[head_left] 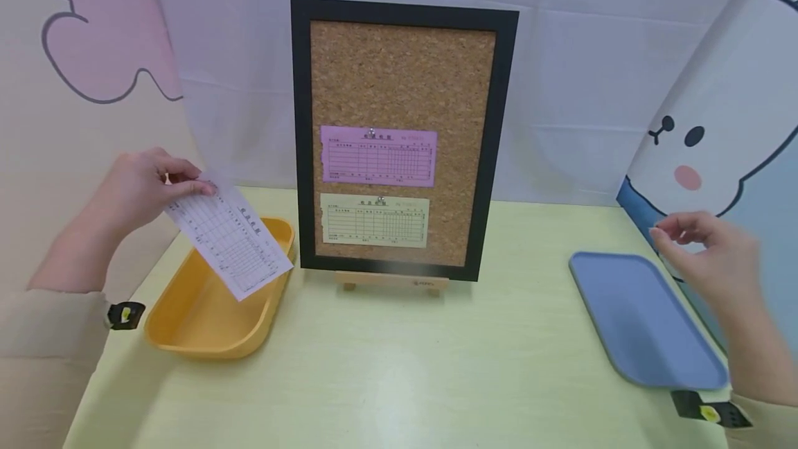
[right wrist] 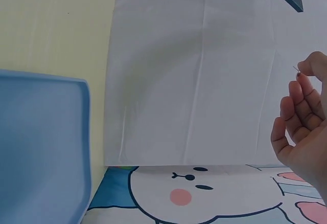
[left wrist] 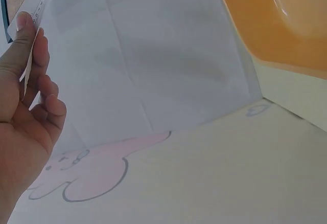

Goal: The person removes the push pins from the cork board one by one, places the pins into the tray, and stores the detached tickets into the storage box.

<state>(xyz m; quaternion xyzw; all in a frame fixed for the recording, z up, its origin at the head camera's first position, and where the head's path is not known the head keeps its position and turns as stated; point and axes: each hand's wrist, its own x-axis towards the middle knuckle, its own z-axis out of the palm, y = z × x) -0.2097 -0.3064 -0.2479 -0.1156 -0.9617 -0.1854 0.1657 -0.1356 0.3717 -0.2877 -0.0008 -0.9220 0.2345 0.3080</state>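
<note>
My left hand (head_left: 140, 189) pinches a white printed receipt slip (head_left: 240, 244) between thumb and fingers, above a yellow tray (head_left: 163, 296). The slip hangs tilted toward a framed corkboard (head_left: 405, 75). On the board a purple slip (head_left: 349, 158) and, below it, a pale yellow slip (head_left: 374, 222) are each fixed by a pushpin near the top edge. Over a blue tray (head_left: 642, 310), my right hand (head_left: 713, 255) has thumb and index finger together. In the right wrist view they pinch a tiny pushpin (right wrist: 296, 69), its thin needle sticking out and its head mostly hidden.
The corkboard leans on a small wooden stand (head_left: 391, 283) at the back of the pale table (head_left: 386, 373). Behind it hangs a white cloth (head_left: 561, 89). Cartoon-printed panels (head_left: 729, 123) close off both sides.
</note>
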